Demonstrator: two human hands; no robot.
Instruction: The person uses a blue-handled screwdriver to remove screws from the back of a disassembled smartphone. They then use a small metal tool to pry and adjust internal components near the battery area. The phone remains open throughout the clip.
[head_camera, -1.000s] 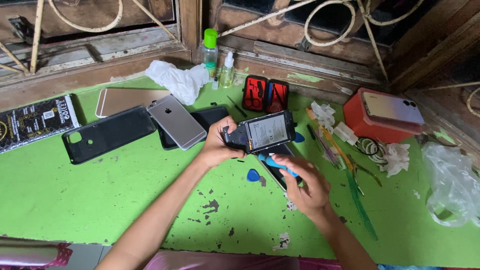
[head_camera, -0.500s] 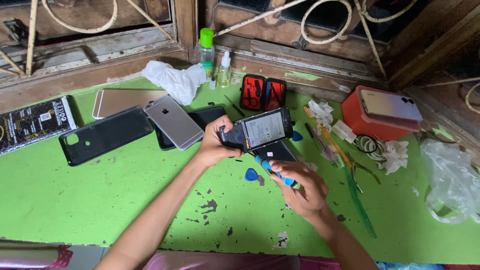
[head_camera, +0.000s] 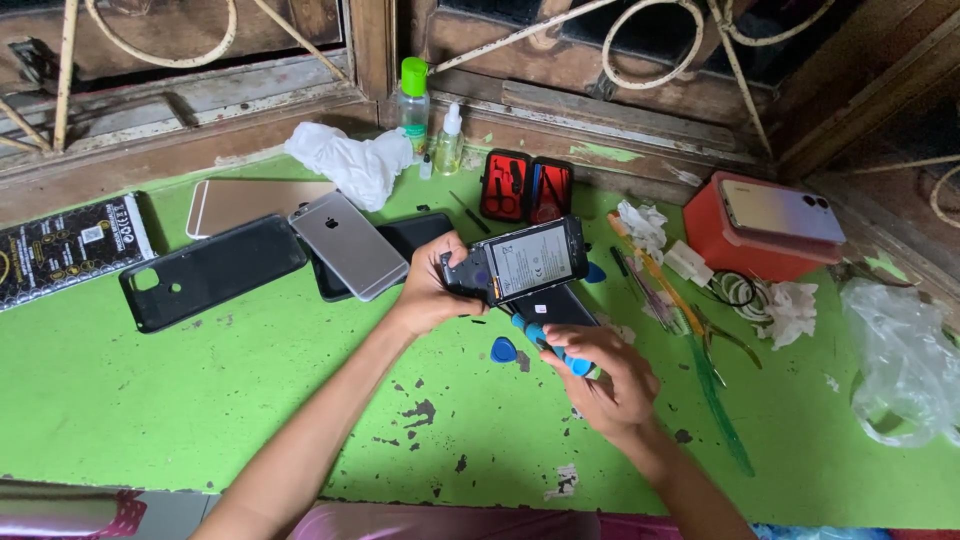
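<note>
From the head view, near the middle of the frame, the left hand (head_camera: 428, 295) is wrapped around one end of an opened phone (head_camera: 520, 262), its back off and the battery showing, lifted clear of the green table (head_camera: 150, 400). Just below it the right hand (head_camera: 610, 385) is closed on a blue-handled screwdriver (head_camera: 545, 342), tip angled up to the phone's lower edge. A blue pick (head_camera: 503, 350) lies between the hands. Left of centre rest a silver phone (head_camera: 347, 244) and a black case (head_camera: 210, 270). At upper right sits a red box (head_camera: 730, 235); a red tool pouch (head_camera: 527, 188) lies open above the phone.
</note>
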